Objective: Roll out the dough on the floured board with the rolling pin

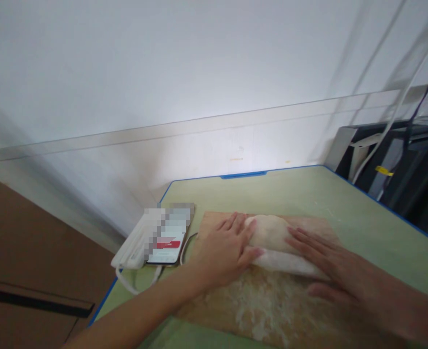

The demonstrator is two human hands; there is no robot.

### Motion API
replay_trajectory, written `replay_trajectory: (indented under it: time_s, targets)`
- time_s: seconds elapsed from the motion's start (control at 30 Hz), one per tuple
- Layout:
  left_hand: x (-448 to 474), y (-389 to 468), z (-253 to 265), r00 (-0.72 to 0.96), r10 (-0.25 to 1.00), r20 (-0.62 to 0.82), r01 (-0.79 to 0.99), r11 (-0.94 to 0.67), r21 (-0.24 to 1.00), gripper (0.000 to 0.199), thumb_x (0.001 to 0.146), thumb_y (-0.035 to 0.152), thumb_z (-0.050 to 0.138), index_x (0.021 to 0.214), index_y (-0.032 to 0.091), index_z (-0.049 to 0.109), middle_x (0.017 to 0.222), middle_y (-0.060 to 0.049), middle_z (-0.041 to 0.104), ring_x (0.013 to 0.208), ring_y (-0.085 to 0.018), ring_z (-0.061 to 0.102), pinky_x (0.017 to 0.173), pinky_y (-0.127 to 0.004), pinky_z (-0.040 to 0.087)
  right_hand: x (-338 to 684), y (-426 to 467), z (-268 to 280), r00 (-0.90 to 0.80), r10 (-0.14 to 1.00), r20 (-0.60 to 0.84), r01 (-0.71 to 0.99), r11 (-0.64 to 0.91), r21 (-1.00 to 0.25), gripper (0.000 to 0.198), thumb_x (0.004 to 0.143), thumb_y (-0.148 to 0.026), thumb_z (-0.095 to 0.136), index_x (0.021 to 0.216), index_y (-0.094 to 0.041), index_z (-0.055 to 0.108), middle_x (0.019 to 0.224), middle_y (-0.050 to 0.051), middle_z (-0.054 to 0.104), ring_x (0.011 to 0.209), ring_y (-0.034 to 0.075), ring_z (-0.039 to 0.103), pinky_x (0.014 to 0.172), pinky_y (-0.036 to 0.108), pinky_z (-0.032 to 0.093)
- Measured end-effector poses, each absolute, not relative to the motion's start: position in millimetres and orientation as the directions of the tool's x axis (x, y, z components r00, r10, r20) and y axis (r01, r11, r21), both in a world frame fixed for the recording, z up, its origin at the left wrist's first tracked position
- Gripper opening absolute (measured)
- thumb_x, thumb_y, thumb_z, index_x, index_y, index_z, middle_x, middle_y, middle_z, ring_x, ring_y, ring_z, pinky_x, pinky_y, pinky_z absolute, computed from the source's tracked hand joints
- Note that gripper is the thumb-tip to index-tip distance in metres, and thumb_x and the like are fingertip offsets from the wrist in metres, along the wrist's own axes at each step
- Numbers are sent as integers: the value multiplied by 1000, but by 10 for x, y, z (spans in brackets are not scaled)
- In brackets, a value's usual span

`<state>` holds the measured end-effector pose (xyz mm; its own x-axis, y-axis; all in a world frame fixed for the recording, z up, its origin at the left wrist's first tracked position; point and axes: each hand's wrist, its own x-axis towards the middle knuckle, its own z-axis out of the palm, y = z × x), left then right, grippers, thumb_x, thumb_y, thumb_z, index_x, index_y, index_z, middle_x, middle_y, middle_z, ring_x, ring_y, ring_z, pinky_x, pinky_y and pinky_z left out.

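A pale, rounded sheet of dough (pixel 270 232) lies on a floured wooden board (pixel 268 305). Along its near edge runs a whitish cylinder (pixel 290 261); whether it is a rolling pin or rolled-up dough I cannot tell. My left hand (pixel 224 247) rests at the left side of the dough, fingers apart, its thumb on the cylinder's left end. From the right, my right hand (pixel 326 261) lies over the dough and the cylinder's right end with its fingers stretched out. That hand's palm covers part of the cylinder.
A lit phone (pixel 170 237), partly pixelated, lies left of the board beside a white power strip or adapter (pixel 134 247) with a cable (pixel 126 283). The green table (pixel 362 232) has a blue edge and meets a white wall. Dark flat items (pixel 410 155) stand at the right.
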<state>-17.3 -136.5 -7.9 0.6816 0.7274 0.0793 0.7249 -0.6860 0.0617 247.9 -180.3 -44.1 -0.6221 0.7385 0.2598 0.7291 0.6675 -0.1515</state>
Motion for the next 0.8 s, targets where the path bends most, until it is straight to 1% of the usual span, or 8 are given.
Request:
replay_trajectory:
  time_s: [0.1, 0.17, 0.27, 0.4, 0.5, 0.63, 0.7, 0.8]
  targets:
    - [-195, -1470, -78, 672, 735, 92, 732, -678, 70, 56, 90, 52, 23, 136, 20, 25, 143, -10, 25, 132, -24, 18, 106, -39, 20, 2451, -1866, -449, -623, 720, 307, 727, 677, -112, 71, 81, -42, 50, 140, -30, 13, 143, 2, 24, 128, 26, 24, 100, 46, 31]
    - [-163, -1377, -85, 661, 744, 96, 740, -667, 82, 58, 90, 53, 22, 136, 18, 27, 141, -11, 28, 132, -24, 18, 105, -40, 20, 2446, -1771, -420, -618, 733, 285, 731, 669, -135, 68, 82, -43, 48, 140, -28, 15, 143, 4, 24, 128, 27, 23, 100, 48, 30]
    - [-82, -1109, -93, 639, 767, 65, 760, -642, 105, 61, 90, 54, 16, 134, 15, 32, 139, -13, 33, 130, -26, 22, 103, -41, 24, 2457, -1516, -344, -569, 802, 185, 772, 597, -217, 59, 86, -44, 40, 138, -24, 23, 141, 6, 28, 127, 26, 22, 101, 49, 28]
    - [-43, -968, -89, 648, 761, 41, 753, -648, 115, 56, 94, 46, 13, 129, 12, 39, 134, -12, 41, 127, -23, 30, 103, -39, 25, 2471, -1345, -309, -504, 861, 67, 817, 501, -287, 56, 86, -50, 35, 135, -23, 31, 140, 6, 30, 127, 25, 21, 102, 46, 27]
    - [-107, -1190, -86, 669, 737, 100, 729, -676, 104, 56, 93, 48, 17, 129, 11, 39, 134, -13, 41, 128, -23, 28, 104, -37, 24, 2476, -1478, -398, -522, 840, 144, 803, 542, -248, 56, 86, -47, 39, 136, -25, 28, 140, 6, 32, 127, 25, 24, 102, 48, 26]
    - [-210, -1539, -99, 674, 728, 127, 722, -685, 96, 56, 90, 53, 24, 133, 19, 33, 139, -11, 32, 130, -23, 24, 105, -38, 23, 2485, -1731, -530, -564, 767, 305, 772, 621, -136, 67, 81, -46, 48, 139, -27, 20, 143, 4, 25, 128, 27, 22, 103, 50, 23]
    - [-211, -1546, -107, 674, 728, 123, 720, -685, 106, 56, 90, 53, 24, 134, 19, 31, 140, -10, 31, 130, -23, 23, 106, -38, 22, 2489, -1740, -537, -574, 758, 310, 764, 632, -130, 67, 82, -45, 47, 139, -28, 18, 143, 4, 26, 128, 27, 22, 103, 51, 24]
    - [-144, -1318, -111, 643, 758, 115, 747, -653, 123, 57, 91, 52, 19, 134, 17, 31, 139, -10, 33, 130, -23, 22, 105, -40, 22, 2479, -1575, -465, -539, 812, 226, 788, 580, -208, 58, 85, -46, 39, 138, -25, 26, 140, 4, 31, 128, 26, 23, 103, 50, 23]
